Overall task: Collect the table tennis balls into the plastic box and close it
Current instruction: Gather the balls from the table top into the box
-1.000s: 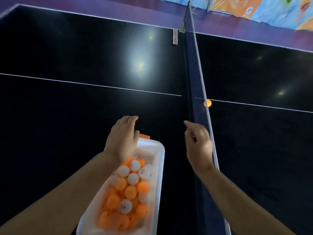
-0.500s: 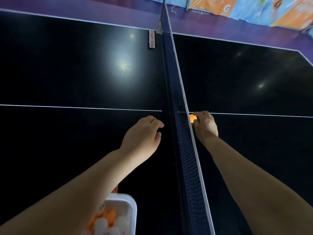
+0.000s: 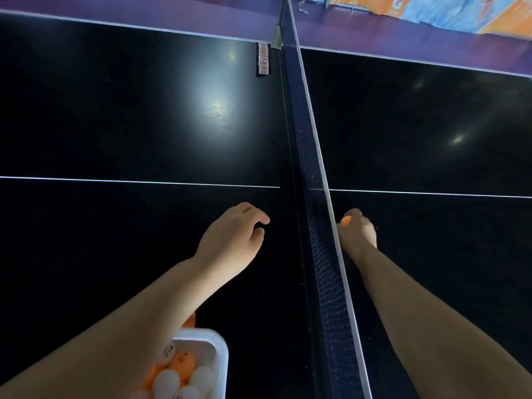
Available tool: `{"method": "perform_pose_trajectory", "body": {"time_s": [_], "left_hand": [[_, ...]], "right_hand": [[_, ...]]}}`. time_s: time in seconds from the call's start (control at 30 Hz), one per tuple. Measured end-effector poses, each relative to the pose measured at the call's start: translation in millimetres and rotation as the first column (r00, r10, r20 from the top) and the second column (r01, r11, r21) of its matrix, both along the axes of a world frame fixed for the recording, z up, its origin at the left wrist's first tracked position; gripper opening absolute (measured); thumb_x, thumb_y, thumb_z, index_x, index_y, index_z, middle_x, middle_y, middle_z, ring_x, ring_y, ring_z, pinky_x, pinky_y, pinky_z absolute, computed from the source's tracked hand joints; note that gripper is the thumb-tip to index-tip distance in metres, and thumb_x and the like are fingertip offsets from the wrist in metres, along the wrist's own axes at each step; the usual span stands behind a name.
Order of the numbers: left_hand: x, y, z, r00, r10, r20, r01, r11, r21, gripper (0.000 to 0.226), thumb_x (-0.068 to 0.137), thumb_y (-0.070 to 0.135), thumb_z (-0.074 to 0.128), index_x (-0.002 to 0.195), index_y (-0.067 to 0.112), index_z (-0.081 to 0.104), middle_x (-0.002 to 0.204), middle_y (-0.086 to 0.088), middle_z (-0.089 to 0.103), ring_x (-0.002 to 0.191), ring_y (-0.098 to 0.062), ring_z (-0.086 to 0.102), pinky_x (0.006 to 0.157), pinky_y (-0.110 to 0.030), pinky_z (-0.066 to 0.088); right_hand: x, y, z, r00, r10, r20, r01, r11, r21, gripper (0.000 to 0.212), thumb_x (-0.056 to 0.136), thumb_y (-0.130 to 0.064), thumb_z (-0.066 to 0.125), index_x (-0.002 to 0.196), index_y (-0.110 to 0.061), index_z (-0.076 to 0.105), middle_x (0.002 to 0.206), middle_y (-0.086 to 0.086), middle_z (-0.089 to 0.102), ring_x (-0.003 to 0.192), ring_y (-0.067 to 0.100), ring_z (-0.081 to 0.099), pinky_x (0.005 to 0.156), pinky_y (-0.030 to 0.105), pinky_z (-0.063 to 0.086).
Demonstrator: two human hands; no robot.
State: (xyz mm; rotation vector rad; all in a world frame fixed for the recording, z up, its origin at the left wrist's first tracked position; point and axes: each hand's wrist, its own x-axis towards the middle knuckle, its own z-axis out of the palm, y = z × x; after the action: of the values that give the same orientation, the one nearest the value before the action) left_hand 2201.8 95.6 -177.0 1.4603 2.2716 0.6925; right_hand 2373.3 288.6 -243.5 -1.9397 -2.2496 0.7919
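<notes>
One table [image 3: 115, 125]: black top, white lines, split by one net [image 3: 313, 197] that runs from the far edge toward the camera. One label [image 3: 263, 59] hangs at the net's far post.

Two bare forearms reach forward, one on each side of the net.

One box [image 3: 221, 355]: white plastic, lid off, at the bottom edge on the left half of the table, partly under the left forearm. It holds a heap of white and orange balls [image 3: 172, 375]; about six show, the rest are cut off by the frame.

Left hand [image 3: 233, 240]: palm down above the table just left of the net, fingers loosely curled, holding nothing.

Right hand [image 3: 358, 231]: just right of the net, near the centre line, fingers closed around one orange ball [image 3: 346, 220]. Only the ball's left part shows past the fingers. This ball is well apart from the box.
</notes>
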Motion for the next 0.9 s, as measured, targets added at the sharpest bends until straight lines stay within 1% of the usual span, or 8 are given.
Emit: {"method": "perform_pose_trajectory", "body": {"time_s": [0.07, 0.17, 0.33, 0.43, 0.63, 0.73, 0.8, 0.9], "left_hand": [[1.2, -7.4, 1.0, 1.000, 0.013, 0.022, -0.013, 1.000, -0.010, 0.027, 0.095, 0.021, 0.046, 0.119, 0.024, 0.058, 0.122, 0.012, 0.054, 0.100, -0.005, 0.052, 0.075, -0.017, 0.040], [3.9, -23.4, 3.5, 0.998, 0.035, 0.052, -0.035, 0.999, -0.012, 0.026, 0.094, 0.020, 0.048, 0.117, 0.024, 0.060, 0.120, 0.011, 0.055, 0.101, -0.007, 0.055, 0.078, -0.019, 0.043], [9.8, -60.5, 21.1, 0.992, 0.058, 0.111, -0.060, 0.998, 0.015, 0.025, 0.093, 0.019, 0.048, 0.113, 0.023, 0.061, 0.116, 0.011, 0.056, 0.106, -0.007, 0.055, 0.087, -0.024, 0.046], [8.3, -91.7, 34.2, 0.988, 0.094, 0.126, -0.097, 0.995, 0.020, 0.025, 0.091, 0.017, 0.049, 0.112, 0.023, 0.062, 0.112, 0.011, 0.056, 0.103, -0.007, 0.055, 0.086, -0.024, 0.044], [-1.8, -169.5, 54.9, 0.970, 0.200, 0.141, -0.206, 0.978, 0.030, 0.025, 0.091, 0.016, 0.050, 0.113, 0.022, 0.062, 0.113, 0.008, 0.056, 0.098, -0.004, 0.051, 0.081, -0.021, 0.039], [-4.9, -208.0, 61.4, 0.961, 0.226, 0.158, -0.232, 0.972, 0.024, 0.025, 0.092, 0.015, 0.050, 0.114, 0.020, 0.061, 0.113, 0.007, 0.056, 0.096, -0.004, 0.051, 0.080, -0.020, 0.038], [-7.2, -235.7, 58.1, 0.966, 0.215, 0.144, -0.217, 0.976, -0.005, 0.026, 0.091, 0.017, 0.051, 0.115, 0.019, 0.060, 0.116, 0.004, 0.056, 0.099, -0.007, 0.052, 0.081, -0.022, 0.040], [-9.4, -278.3, 48.2, 0.973, 0.205, 0.103, -0.196, 0.976, -0.092, 0.034, 0.090, 0.019, 0.052, 0.123, 0.020, 0.055, 0.126, 0.001, 0.051, 0.114, -0.015, 0.051, 0.092, -0.027, 0.042]], "right_hand": [[5.0, -7.1, 13.2, 0.993, -0.083, -0.088, 0.087, 0.995, 0.040, 0.027, 0.082, -0.025, 0.058, 0.106, -0.014, 0.052, 0.106, 0.012, 0.059, 0.086, 0.026, 0.053, 0.071, 0.032, 0.044], [9.6, -32.0, 44.7, 0.971, -0.084, -0.226, 0.120, 0.981, 0.150, 0.021, 0.082, -0.026, 0.058, 0.100, -0.015, 0.053, 0.100, 0.007, 0.058, 0.085, 0.023, 0.054, 0.068, 0.032, 0.043], [11.4, -106.5, 95.1, 0.920, 0.083, -0.383, 0.038, 0.954, 0.298, 0.021, 0.080, -0.021, 0.063, 0.099, -0.016, 0.056, 0.097, 0.003, 0.058, 0.082, 0.021, 0.057, 0.071, 0.038, 0.053], [5.5, -171.2, 118.5, 0.872, 0.227, -0.434, -0.089, 0.945, 0.316, 0.025, 0.080, -0.023, 0.067, 0.102, -0.019, 0.056, 0.096, -0.003, 0.057, 0.079, 0.015, 0.058, 0.067, 0.027, 0.052], [-5.5, -291.5, 140.2, 0.813, 0.422, -0.400, -0.363, 0.906, 0.218, 0.041, 0.079, -0.035, 0.067, 0.116, -0.025, 0.051, 0.098, -0.009, 0.056, 0.084, 0.008, 0.055, 0.073, 0.020, 0.044], [-4.5, -330.1, 136.2, 0.783, 0.594, -0.186, -0.574, 0.804, 0.152, 0.047, 0.081, -0.051, 0.059, 0.123, -0.032, 0.046, 0.108, -0.013, 0.055, 0.089, 0.008, 0.056, 0.071, 0.023, 0.043], [1.3, -349.3, 127.6, 0.787, 0.606, -0.111, -0.591, 0.794, 0.146, 0.043, 0.082, -0.054, 0.056, 0.120, -0.035, 0.048, 0.106, -0.017, 0.052, 0.084, 0.003, 0.052, 0.066, 0.019, 0.040], [15.3, -376.8, 118.4, 0.877, 0.473, -0.087, -0.459, 0.877, 0.141, 0.035, 0.086, -0.046, 0.054, 0.118, -0.033, 0.048, 0.107, -0.015, 0.050, 0.085, 0.003, 0.051, 0.061, 0.017, 0.038]]}}
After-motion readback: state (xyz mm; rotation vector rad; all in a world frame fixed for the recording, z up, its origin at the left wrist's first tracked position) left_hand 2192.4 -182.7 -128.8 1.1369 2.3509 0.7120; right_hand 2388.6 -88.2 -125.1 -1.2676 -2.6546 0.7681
